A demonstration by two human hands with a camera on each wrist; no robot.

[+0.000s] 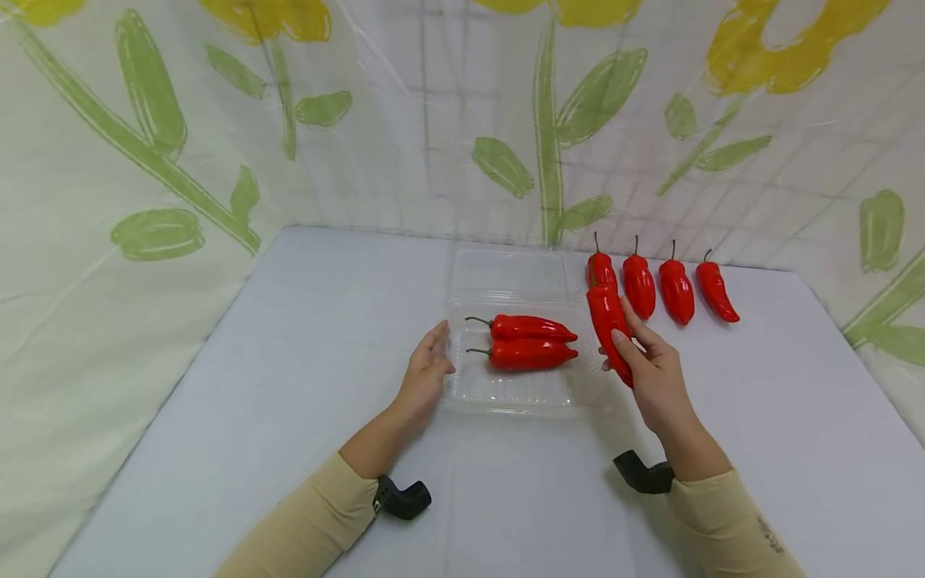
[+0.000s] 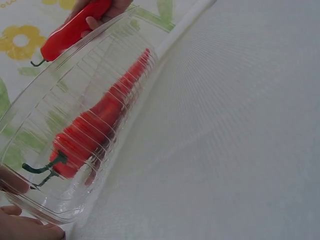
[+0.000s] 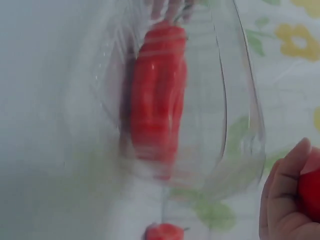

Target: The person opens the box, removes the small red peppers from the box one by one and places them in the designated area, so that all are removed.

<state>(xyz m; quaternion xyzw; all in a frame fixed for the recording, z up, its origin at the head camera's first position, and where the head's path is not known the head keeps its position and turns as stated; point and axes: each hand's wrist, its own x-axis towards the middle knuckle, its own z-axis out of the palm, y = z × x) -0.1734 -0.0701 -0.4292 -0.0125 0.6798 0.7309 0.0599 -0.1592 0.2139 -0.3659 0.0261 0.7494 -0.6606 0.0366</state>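
Observation:
A clear plastic clamshell box [image 1: 516, 395] lies with its lid [image 1: 511, 271] folded back. Inside, two red peppers [image 1: 532, 355] with green stems lie side by side, stems to the left. My right hand [image 1: 654, 377] holds another red pepper [image 1: 605, 317] just right of the box, stem end pointing away from me. At the box's left wall, my left hand [image 1: 425, 373] rests with its fingers fairly straight. The left wrist view shows that hand's thumb and fingers [image 2: 30, 229] against the box end, partly seen through the plastic. The right wrist view is blurred.
Several more red peppers [image 1: 676, 291] stand in a row at the table's back right, one partly behind the held pepper. A white cloth with painted flowers [image 1: 405, 160] hangs behind the pale table [image 1: 289, 345]. Black wrist devices [image 1: 406, 501] stick out from both sleeves.

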